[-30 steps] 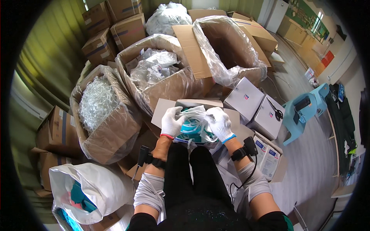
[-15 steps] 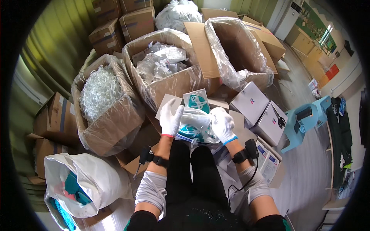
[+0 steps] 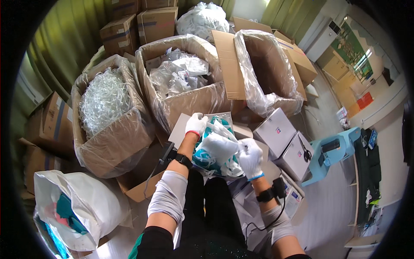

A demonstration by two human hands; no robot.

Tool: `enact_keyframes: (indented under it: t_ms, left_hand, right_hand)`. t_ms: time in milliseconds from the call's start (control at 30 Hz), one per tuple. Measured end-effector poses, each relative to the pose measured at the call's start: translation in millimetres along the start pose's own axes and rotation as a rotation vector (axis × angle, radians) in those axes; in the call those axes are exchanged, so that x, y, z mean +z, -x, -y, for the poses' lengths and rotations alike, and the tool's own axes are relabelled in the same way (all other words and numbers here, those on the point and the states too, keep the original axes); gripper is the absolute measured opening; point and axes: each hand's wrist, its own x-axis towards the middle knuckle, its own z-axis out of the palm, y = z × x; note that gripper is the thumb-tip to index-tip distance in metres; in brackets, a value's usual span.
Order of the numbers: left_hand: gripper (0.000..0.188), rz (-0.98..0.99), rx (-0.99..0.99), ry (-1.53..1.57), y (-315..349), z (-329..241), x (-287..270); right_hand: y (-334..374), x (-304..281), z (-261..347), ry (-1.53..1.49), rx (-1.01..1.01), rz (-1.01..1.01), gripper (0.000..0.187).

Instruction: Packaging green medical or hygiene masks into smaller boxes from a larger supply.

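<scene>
A white carton (image 3: 178,130) in front of me holds teal items (image 3: 200,156) with white straps, partly in clear wrapping. My left hand (image 3: 196,124), in a white knit glove, is at the carton's far left part, fingers curled beside the teal items; what they hold is hidden. My gloved right hand (image 3: 250,157) is closed at the right edge of a soft white packet (image 3: 219,146), pinching it above the teal items. White strips hang from that packet.
Lined cartons stand beyond: one with clear strips (image 3: 105,101), one with plastic packets (image 3: 179,73), and an open one (image 3: 269,64). A white sack (image 3: 99,198) leans left. Scissors (image 3: 305,151) lie on white boxes (image 3: 276,131) beside a blue stool (image 3: 334,151).
My left hand has moved away from the white packet to the far left of the teal items, its fingers now curled. The right hand stays at the packet, slightly lower. The view has shifted.
</scene>
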Motion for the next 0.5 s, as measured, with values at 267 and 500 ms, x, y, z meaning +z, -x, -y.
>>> enact_keyframes:
  t_ms: [267,500]
  left_hand:
    - [0.044,0.057,-0.070,0.114,-31,15,30]
    - [0.024,0.077,0.058,0.464,-2,5,25]
  right_hand:
    - [-2,27,5,-0.306,0.229,0.008,0.015]
    - [-6,24,4,-0.204,0.006,0.000,0.026]
